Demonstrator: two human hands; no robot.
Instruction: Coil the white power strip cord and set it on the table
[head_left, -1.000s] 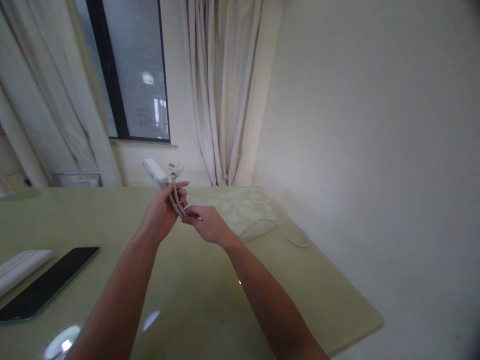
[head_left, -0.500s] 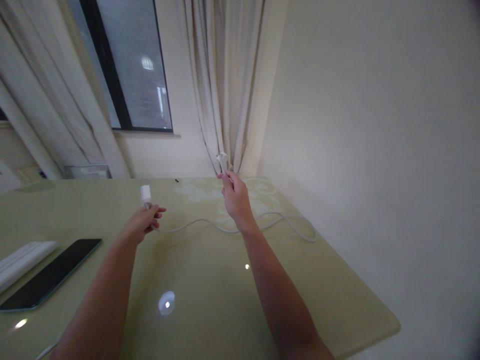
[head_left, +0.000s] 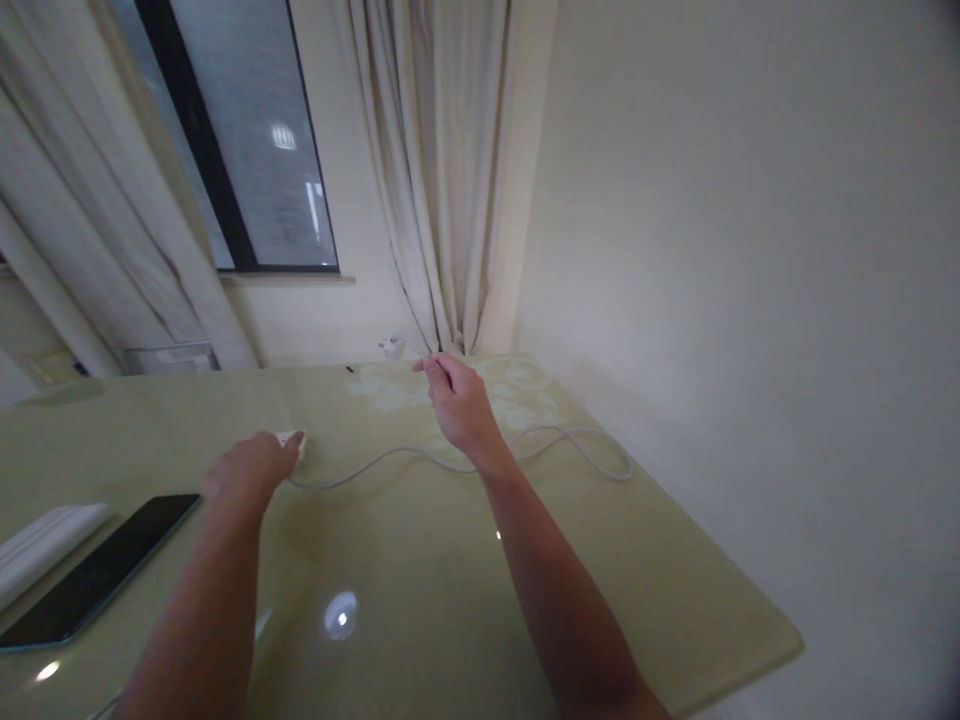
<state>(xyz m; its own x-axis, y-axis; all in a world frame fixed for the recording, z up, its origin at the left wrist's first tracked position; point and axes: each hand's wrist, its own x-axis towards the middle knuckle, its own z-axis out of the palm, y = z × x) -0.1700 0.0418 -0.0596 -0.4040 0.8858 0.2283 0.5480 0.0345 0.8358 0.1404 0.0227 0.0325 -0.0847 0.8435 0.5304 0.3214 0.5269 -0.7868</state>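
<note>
My left hand (head_left: 251,465) is low over the left part of the table, partly blurred, its fingers closed on a small white block (head_left: 301,448) at one end of a cord. The hand covers most of the block. Farther back, my right hand (head_left: 457,400) pinches the white power cord (head_left: 409,449) close to its plug. The plug (head_left: 391,347) sticks out to the left of those fingers, prongs pointing left. Between the hands the cord runs across the table in a wavy line and loops to the right, passing under my right forearm.
A dark phone-like slab (head_left: 105,570) and a long white object (head_left: 49,545) lie at the left on the greenish table (head_left: 420,620). A tiny black piece (head_left: 349,369) lies near the far edge. Curtains (head_left: 450,180) hang behind; a wall (head_left: 712,300) stands right.
My left hand has come down and left and turned over the white block, now covering it. My right hand has tilted the plug from upright to pointing left, and sits slightly lower.
</note>
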